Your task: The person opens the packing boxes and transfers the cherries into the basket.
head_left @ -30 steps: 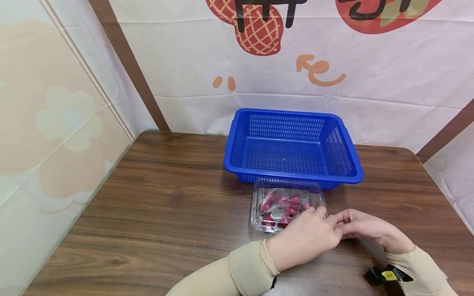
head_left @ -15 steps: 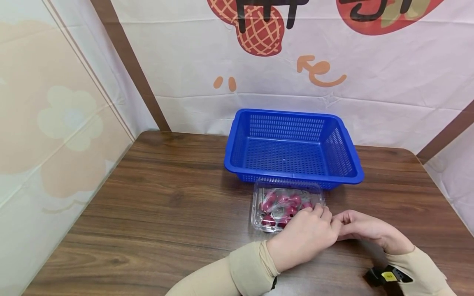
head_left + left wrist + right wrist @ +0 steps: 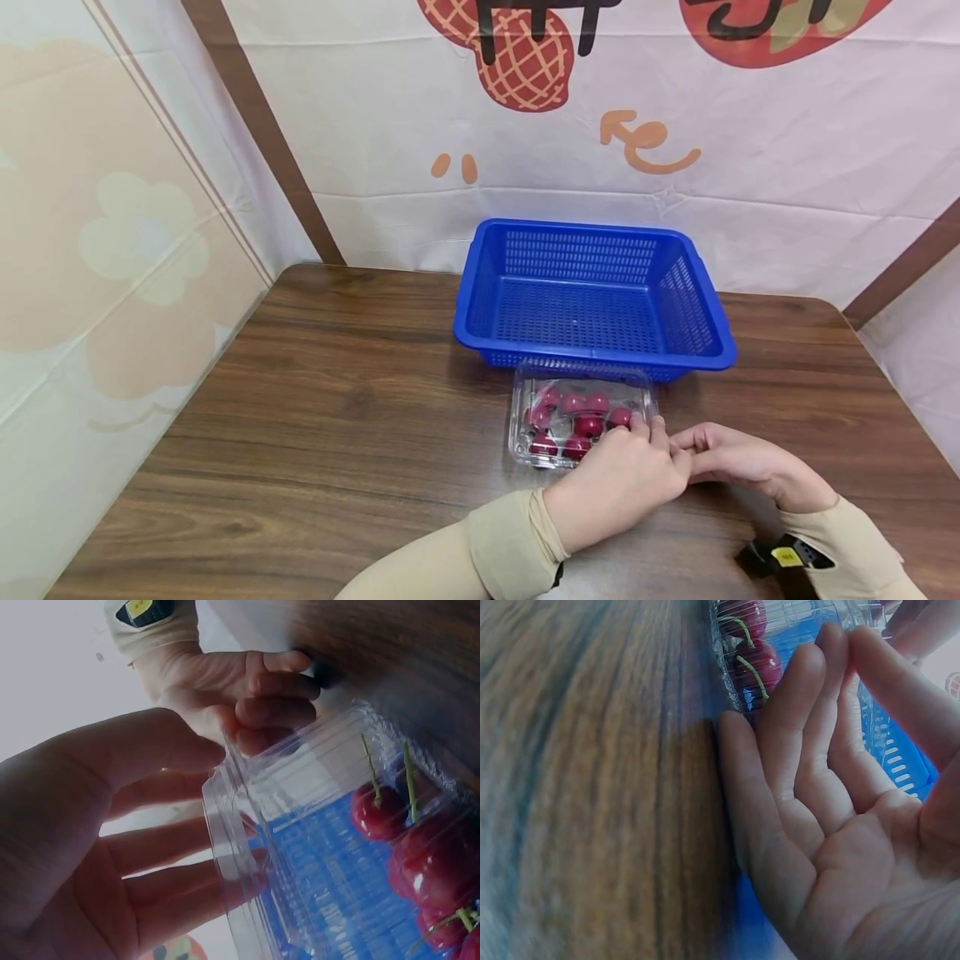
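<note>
A clear plastic clamshell box (image 3: 517, 429) with several red cherries (image 3: 588, 426) inside sits on the table, close in front of the blue basket. Green stems show on the cherries (image 3: 439, 862) in the left wrist view. At the box's right end, my left hand (image 3: 618, 479) pinches the lid edge, thumb on one side and fingers on the other. My right hand (image 3: 742, 467) meets it there, thumb and forefinger pinching the box's edge near the front right corner. In the right wrist view the other fingers of the right hand (image 3: 832, 802) lie beside the box, low by the tabletop.
The blue perforated basket (image 3: 465, 333) stands right behind the box, with nothing in it. Brown wood-grain table (image 3: 315, 433) extends to both sides. A printed cloth (image 3: 375, 108) hangs along the back and side edges.
Pale glare over the box has faded, so the cherries show more sharply through the lid. Both hands keep almost the same place at the right end.
</note>
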`<state>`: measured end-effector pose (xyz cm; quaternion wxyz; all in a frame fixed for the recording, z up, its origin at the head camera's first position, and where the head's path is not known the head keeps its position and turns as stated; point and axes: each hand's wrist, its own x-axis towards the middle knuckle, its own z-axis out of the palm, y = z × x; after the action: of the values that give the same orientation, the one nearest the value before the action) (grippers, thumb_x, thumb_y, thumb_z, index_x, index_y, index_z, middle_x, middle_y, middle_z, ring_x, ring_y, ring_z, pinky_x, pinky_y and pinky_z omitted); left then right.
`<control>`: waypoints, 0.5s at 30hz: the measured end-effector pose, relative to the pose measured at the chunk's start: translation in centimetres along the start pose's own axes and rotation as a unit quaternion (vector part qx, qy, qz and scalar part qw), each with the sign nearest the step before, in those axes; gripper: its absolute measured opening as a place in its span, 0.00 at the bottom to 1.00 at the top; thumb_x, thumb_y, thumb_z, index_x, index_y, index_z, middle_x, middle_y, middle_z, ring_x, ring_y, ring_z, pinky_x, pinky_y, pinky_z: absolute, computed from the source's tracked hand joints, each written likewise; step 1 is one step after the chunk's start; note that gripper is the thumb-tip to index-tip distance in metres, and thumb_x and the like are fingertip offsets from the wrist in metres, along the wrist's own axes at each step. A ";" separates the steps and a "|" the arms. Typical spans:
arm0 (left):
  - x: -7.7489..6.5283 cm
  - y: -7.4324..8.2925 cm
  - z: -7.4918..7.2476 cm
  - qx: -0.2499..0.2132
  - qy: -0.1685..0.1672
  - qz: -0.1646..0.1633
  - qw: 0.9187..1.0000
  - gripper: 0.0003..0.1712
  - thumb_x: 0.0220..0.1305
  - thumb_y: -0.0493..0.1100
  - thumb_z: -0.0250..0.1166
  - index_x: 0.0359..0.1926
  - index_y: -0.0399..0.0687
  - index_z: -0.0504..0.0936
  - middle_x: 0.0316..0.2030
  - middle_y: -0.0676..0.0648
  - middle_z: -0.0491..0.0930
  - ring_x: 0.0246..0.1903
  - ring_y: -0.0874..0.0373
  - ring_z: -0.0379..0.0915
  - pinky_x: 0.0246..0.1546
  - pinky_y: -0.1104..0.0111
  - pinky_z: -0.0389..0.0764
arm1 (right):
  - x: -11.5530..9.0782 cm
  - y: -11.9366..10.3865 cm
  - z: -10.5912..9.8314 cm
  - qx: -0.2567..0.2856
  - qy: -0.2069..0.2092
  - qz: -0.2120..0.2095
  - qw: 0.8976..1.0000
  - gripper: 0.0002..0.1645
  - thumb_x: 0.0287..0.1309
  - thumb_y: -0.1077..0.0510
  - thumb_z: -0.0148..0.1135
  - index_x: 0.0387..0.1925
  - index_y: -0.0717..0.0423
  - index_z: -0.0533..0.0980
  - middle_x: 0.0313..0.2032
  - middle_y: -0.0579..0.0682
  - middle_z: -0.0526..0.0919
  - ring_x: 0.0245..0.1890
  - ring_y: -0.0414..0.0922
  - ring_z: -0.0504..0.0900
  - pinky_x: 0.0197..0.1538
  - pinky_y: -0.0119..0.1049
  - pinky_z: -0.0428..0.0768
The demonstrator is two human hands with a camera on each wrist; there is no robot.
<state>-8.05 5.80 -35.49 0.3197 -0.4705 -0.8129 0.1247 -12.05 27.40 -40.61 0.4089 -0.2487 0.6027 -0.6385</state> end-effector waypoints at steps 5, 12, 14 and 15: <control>0.0 0.4 0.1 0.004 0.003 -0.006 1.000 0.16 0.65 0.38 0.45 0.35 0.57 0.80 0.39 0.46 0.85 0.35 0.55 0.80 0.22 0.72 0.80 | 0.1 0.0 0.0 -0.011 -0.002 0.001 1.000 0.20 0.60 0.71 0.44 0.45 0.56 0.79 0.41 0.40 0.83 0.40 0.33 0.77 0.42 0.26 0.77; 0.0 0.5 0.2 0.010 0.009 -0.004 1.000 0.16 0.64 0.38 0.46 0.34 0.56 0.81 0.38 0.46 0.85 0.34 0.55 0.80 0.22 0.72 0.79 | 0.1 0.0 0.0 -0.016 0.005 0.008 1.000 0.19 0.60 0.70 0.45 0.46 0.57 0.79 0.43 0.43 0.84 0.40 0.34 0.77 0.41 0.26 0.77; 0.1 0.6 0.2 0.011 0.005 0.000 1.000 0.16 0.65 0.38 0.46 0.35 0.57 0.81 0.39 0.46 0.85 0.34 0.54 0.80 0.22 0.71 0.79 | 0.0 0.0 0.0 -0.016 0.005 0.006 1.000 0.19 0.60 0.70 0.45 0.46 0.57 0.79 0.42 0.42 0.84 0.39 0.35 0.77 0.41 0.26 0.77; 0.1 0.6 0.2 0.012 0.004 0.002 1.000 0.16 0.65 0.39 0.46 0.35 0.57 0.81 0.39 0.46 0.85 0.34 0.54 0.80 0.22 0.71 0.79 | 0.0 0.0 0.0 -0.016 0.005 0.006 1.000 0.19 0.60 0.70 0.45 0.46 0.57 0.79 0.41 0.42 0.84 0.39 0.34 0.77 0.40 0.26 0.77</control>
<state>-7.83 6.19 -35.94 0.3283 -0.4687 -0.8092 0.1334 -12.07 27.36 -40.58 0.4058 -0.2487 0.6163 -0.6275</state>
